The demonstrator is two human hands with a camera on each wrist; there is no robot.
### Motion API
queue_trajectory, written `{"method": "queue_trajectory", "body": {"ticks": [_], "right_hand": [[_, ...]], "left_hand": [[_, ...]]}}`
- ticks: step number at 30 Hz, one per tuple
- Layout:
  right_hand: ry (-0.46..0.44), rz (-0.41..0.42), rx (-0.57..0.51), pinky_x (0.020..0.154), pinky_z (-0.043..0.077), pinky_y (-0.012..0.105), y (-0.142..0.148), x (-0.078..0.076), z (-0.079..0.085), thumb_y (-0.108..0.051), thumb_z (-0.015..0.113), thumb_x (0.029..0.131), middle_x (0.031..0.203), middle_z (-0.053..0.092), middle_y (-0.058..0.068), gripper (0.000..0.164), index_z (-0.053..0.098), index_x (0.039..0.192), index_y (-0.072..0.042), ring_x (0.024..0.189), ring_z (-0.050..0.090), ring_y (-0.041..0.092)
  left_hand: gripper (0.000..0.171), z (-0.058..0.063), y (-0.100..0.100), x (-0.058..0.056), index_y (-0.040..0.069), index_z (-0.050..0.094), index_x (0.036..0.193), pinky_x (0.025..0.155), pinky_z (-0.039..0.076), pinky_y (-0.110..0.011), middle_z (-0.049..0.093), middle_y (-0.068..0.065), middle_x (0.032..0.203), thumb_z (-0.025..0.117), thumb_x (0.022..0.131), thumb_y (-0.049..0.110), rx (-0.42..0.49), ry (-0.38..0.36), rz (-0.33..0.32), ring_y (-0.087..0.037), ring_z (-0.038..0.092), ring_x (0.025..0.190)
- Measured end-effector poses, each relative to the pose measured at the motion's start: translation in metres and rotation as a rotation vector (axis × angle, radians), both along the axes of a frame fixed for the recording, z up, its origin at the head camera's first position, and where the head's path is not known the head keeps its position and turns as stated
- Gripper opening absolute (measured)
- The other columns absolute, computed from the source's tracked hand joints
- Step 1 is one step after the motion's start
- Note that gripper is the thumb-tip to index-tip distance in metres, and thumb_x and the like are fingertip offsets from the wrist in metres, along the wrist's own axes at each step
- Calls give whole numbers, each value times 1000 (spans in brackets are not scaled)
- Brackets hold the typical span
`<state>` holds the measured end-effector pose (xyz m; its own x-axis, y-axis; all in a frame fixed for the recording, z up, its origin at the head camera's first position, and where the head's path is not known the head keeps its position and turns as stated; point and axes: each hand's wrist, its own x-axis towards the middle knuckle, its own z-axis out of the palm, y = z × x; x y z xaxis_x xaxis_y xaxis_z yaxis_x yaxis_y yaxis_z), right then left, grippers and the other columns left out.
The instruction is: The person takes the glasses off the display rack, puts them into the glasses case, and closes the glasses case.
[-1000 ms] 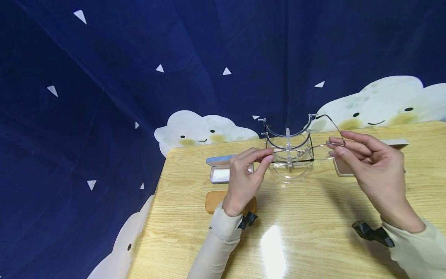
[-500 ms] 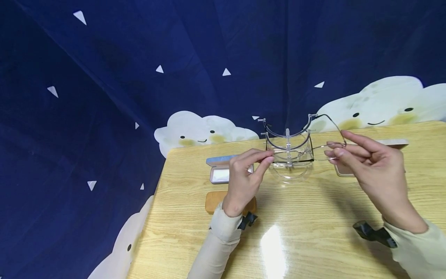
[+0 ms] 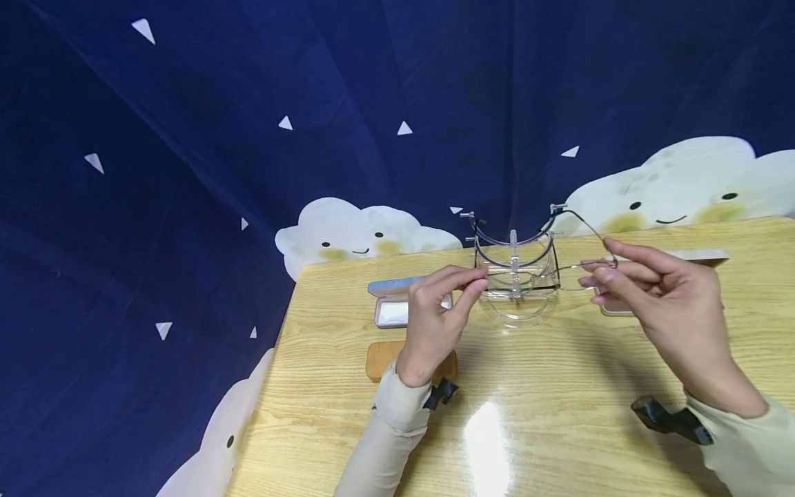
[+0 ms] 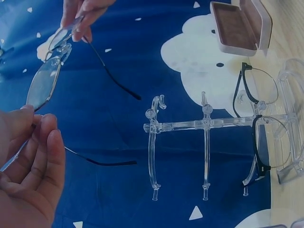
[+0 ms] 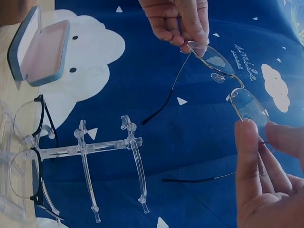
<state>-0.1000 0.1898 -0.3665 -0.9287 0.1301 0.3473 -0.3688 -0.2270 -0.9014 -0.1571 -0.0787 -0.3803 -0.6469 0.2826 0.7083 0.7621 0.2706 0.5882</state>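
Pale handwritten-style lettering stands on the dark blue cloth at the upper right of the right wrist view, running aslant; the upper line reads "smile". The smaller line beneath it looks like "sweet", though it is too small to be sure

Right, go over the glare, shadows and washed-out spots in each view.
Head view: a glare patch on the table, a soft shadow near the right hand, and a clear stand whose outline is hard to pick out; left wrist view: the blue backdrop pales toward the upper left; right wrist view: the upper right corner looks washed out, the held glasses show clearly.
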Motion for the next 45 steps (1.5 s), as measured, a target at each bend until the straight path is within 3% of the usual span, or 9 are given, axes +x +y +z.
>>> {"method": "queue_trajectory", "body": {"ticks": [21, 25, 30, 34, 38, 45], "right_hand": [[-71, 29, 134, 67, 62, 24, 4, 1, -4, 9, 65, 97, 103, 83, 1, 36, 67, 132, 3, 88, 80, 10], [-55, 50, 120, 67, 62, 23, 4, 1, -4, 11, 64, 97, 104, 83, 3, 36, 67, 132, 4, 89, 79, 10], [-34, 73, 94, 69, 62, 23, 1, 1, -5, 13, 63, 96, 105, 83, 5, 36, 67, 132, 6, 92, 80, 11], [-28, 71, 78, 69, 62, 23, -1, 1, -5, 13, 63, 96, 105, 83, 5, 37, 66, 132, 8, 92, 80, 12], [-21, 51, 87, 68, 62, 22, -2, 2, -5, 13, 64, 95, 103, 83, 5, 37, 66, 132, 8, 90, 80, 12], [-15, 33, 102, 67, 62, 22, -3, 2, -3, 13, 65, 95, 101, 83, 5, 37, 66, 131, 9, 89, 80, 11]], "left_hand": [[14, -1, -4, -1, 0, 80, 107, 79, 63, -24, 81, -15, 96, 72, 98, 6, 51, -20, 23, -18, 77, 82], [18, 0, -3, 2, -3, 78, 113, 79, 64, -27, 80, -18, 97, 73, 96, 3, 119, -63, 9, -24, 78, 83], [26, -1, 0, 4, -10, 73, 118, 78, 66, -34, 78, -26, 97, 74, 93, -3, 270, -148, -33, -35, 77, 83], [28, -1, 1, 4, -14, 72, 117, 80, 66, -33, 77, -31, 98, 75, 90, -6, 349, -210, -35, -27, 80, 86], [30, -2, 1, 4, -12, 71, 121, 84, 64, -27, 77, -29, 102, 75, 92, -4, 347, -281, -13, -18, 79, 91], [30, -2, 1, 4, -10, 71, 123, 85, 65, -33, 77, -28, 105, 73, 95, 1, 322, -295, -12, -36, 79, 93]]}}
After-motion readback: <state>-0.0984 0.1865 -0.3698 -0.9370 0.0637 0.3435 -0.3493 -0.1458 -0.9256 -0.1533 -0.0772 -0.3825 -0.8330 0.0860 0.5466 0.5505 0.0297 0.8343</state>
